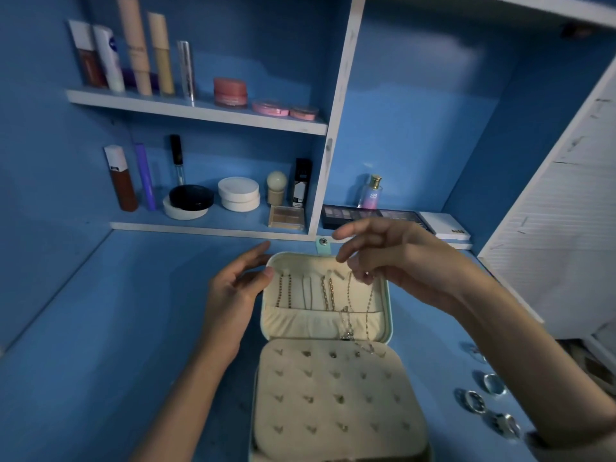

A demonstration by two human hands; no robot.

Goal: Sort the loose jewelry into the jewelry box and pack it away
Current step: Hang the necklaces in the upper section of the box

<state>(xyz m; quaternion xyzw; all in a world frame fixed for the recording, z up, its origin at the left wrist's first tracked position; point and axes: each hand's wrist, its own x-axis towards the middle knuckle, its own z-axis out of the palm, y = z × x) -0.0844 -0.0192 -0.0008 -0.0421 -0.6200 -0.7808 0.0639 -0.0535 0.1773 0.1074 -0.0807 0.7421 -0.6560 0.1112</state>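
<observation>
A mint jewelry box (388, 315) lies open on the blue surface, its cream lid propped up and an earring panel (336, 398) in front. Three chains (328, 293) hang from hooks in the lid. My right hand (400, 261) pinches the top of a thin necklace (368, 315) at the lid's right hook; its lower end drapes onto the earring panel. My left hand (233, 295) touches the lid's left edge with straight fingers. Several silver rings (483, 398) lie loose to the right of the box.
Shelves behind hold cosmetics: tubes (133, 51), pink compacts (230, 91), white jars (238, 193), a perfume bottle (370, 191) and an eyeshadow palette (363, 216). A white louvered door (560, 228) stands open at the right.
</observation>
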